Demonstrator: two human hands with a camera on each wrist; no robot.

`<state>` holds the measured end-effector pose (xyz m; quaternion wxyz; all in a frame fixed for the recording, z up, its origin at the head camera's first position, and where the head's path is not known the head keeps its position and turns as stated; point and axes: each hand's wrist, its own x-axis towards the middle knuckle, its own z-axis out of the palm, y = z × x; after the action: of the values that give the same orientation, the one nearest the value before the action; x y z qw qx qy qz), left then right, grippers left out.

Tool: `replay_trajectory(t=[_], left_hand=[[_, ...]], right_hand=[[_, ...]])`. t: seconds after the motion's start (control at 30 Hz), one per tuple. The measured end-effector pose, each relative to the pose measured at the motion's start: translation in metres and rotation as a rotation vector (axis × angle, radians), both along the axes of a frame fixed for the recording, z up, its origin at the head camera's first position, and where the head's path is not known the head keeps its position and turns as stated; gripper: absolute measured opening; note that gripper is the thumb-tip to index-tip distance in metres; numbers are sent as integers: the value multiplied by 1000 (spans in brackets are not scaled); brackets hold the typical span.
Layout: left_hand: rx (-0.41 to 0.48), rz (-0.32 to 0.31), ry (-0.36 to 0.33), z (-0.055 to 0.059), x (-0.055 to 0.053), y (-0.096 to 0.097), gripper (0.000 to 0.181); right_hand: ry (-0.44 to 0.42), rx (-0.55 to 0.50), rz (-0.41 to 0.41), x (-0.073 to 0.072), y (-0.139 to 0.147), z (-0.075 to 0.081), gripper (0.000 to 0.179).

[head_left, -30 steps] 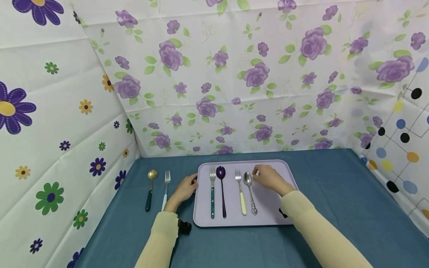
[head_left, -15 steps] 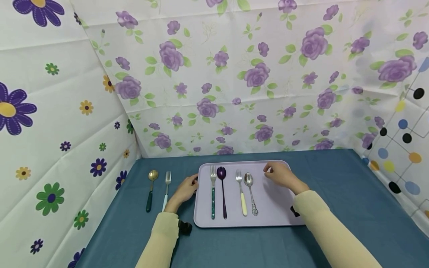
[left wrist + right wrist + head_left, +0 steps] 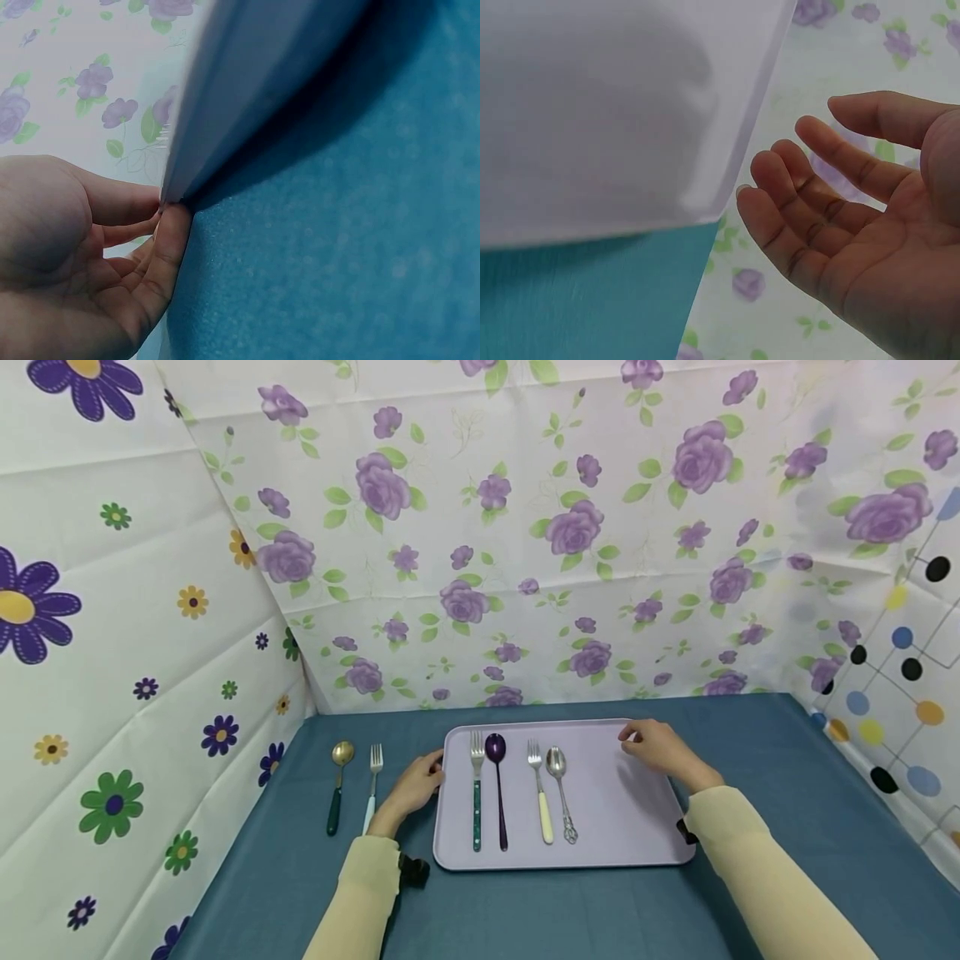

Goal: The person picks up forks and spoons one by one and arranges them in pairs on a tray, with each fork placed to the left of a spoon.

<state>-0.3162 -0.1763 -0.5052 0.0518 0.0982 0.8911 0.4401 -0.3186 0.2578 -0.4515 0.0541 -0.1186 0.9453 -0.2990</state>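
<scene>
Left hand pinches the tray; right hand, loosely curled, hangs empty nearby.

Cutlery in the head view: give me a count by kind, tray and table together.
Forks: 3 (green-handled fork, yellow-handled fork, pale-blue-handled fork)
Spoons: 3 (purple spoon, silver spoon, gold spoon with a green handle)
Total: 6

Hands apart — left pinched, right loosely curled
</scene>
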Motion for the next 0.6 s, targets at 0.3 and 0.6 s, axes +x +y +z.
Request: replay_trajectory(t=[0.3,0.6], left_hand=[[14,4,-8,0,1,-1,46],[6,6,-9,-1,0,-1,46]], right_hand=[[1,0,-15,-2,23,-6,32],[28,19,-38,2,32,-9,31]])
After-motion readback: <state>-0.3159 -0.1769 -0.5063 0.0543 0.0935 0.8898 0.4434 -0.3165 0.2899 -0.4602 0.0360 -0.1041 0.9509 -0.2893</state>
